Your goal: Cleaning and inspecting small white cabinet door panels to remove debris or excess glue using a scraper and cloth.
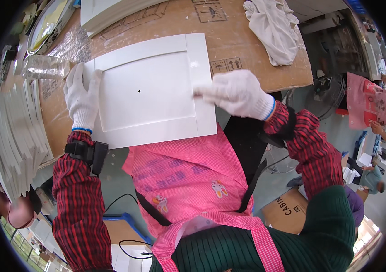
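White panel (147, 106): lies flat, framed face up, on the cardboard-covered worktop (179, 20), right in front of the person; its near edge overlaps the pink apron (188, 170) from where the camera looks.
Small dark hole (139, 91): sits in the panel's recessed middle, a bit above centre.
Left hand (82, 95): white-gloved, laid over the panel's left edge, thumb apart from the fingers and on the frame; whether the fingers grip the edge or only rest there, I can't tell.
Right hand (242, 94): white-gloved too, at the panel's right rail, fingers drawn together and pointing inward; they're blurred, with a brownish spot at the tips, and I can't tell whether they hold some small thing or whether they touch the surface.
Clear plastic bottle (45, 67): on its side, just beyond the left hand.
White cloth (274, 34): crumpled on the worktop's far right part.
White boards (16, 136): a long row of them stands packed together left of the person.
Far stack (116, 11): more white pieces, piled beyond the panel.
Sleeves (82, 213): red and black stripes, a black device strapped near each wrist.
Floor side: a brown carton (286, 211) sits low on the right, and a fan (331, 97) stands past the worktop's corner.
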The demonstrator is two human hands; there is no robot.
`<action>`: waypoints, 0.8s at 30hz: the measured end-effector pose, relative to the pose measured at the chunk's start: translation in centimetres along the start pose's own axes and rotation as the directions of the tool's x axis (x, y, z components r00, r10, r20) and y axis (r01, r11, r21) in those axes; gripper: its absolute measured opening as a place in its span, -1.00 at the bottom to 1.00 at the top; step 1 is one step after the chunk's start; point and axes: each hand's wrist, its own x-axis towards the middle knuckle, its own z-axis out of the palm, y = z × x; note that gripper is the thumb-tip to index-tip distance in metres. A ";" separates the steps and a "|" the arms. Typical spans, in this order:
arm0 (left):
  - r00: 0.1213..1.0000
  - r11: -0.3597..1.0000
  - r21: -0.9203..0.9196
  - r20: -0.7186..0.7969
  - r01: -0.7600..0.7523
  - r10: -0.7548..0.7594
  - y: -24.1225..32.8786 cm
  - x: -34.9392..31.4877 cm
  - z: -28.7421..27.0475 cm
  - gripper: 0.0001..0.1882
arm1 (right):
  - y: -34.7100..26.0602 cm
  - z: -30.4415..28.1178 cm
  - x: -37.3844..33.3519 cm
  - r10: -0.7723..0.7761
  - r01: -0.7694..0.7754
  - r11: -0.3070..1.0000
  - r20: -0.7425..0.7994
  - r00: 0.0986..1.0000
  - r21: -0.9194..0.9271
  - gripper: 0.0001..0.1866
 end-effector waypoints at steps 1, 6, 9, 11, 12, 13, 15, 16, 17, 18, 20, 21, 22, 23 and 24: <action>1.000 1.000 0.018 -0.003 -0.005 0.006 -0.2 0.1 0.0 -0.26 | 0.1 0.0 0.3 0.104 -0.106 0.991 -0.022 0.994 -0.078 -0.65; 1.000 0.999 0.038 -0.012 -0.005 0.005 -0.8 0.0 0.1 -0.26 | 0.1 0.4 -0.7 -0.134 0.132 0.986 0.015 0.991 0.099 -0.65; 1.000 0.999 0.041 0.004 -0.003 0.003 -0.6 0.2 0.1 -0.25 | 0.8 0.0 -0.3 0.111 -0.111 0.994 -0.013 0.994 -0.021 -0.71; 1.000 0.999 0.039 0.010 0.012 -0.013 -0.3 0.2 0.0 -0.26 | 0.8 -0.1 -0.2 0.036 -0.036 0.999 0.015 0.999 -0.001 -0.72; 1.000 0.999 0.041 0.009 0.013 -0.014 -0.2 0.2 -0.1 -0.26 | 0.7 -0.1 -0.3 -0.038 0.037 0.999 0.043 0.998 0.021 -0.72; 0.999 0.999 0.042 0.023 0.023 -0.024 0.0 0.0 0.0 -0.27 | 0.6 -0.2 -0.7 -0.097 0.093 0.995 0.088 0.991 0.048 -0.71; 0.998 0.998 0.045 0.040 0.036 -0.038 0.0 -0.2 -0.2 -0.29 | 0.5 -0.3 -0.3 -0.033 0.034 0.999 0.091 0.995 -0.009 -0.70; 0.999 0.999 0.047 0.041 0.028 -0.030 0.0 0.0 -0.3 -0.28 | 0.5 -0.6 -0.1 0.031 -0.024 0.997 0.088 0.996 -0.076 -0.69; 0.999 0.999 0.049 0.041 0.019 -0.021 0.1 0.1 -0.4 -0.27 | 0.5 -0.6 -0.1 0.028 -0.021 0.997 0.089 0.996 -0.078 -0.69; 0.999 0.999 0.047 0.038 0.022 -0.024 0.2 0.1 -0.4 -0.27 | 0.6 -0.5 -0.2 -0.019 0.022 0.999 0.072 0.997 -0.046 -0.68; 1.000 1.000 0.022 0.006 0.019 -0.019 0.2 0.0 -0.2 -0.26 | 0.4 0.0 -0.3 -0.107 0.106 0.994 0.030 0.994 0.027 -0.67; 1.000 1.000 0.023 0.007 0.021 -0.021 0.1 0.0 -0.3 -0.26 | 0.3 0.1 -0.3 -0.110 0.109 0.994 0.045 0.993 0.006 -0.66; 1.000 0.999 0.028 0.003 0.016 -0.016 0.0 0.0 -0.3 -0.26 | 0.4 0.0 -0.3 -0.110 0.110 0.994 0.046 0.993 0.008 -0.66; 1.000 0.999 0.032 -0.002 0.011 -0.011 -0.1 -0.1 -0.4 -0.26 | 0.5 -0.3 0.0 -0.030 0.037 0.996 0.082 0.996 -0.085 -0.66; 1.000 1.000 0.028 -0.004 0.012 -0.012 0.0 0.0 -0.3 -0.26 | 0.6 -0.6 0.2 0.055 -0.034 0.982 0.112 0.992 -0.186 -0.66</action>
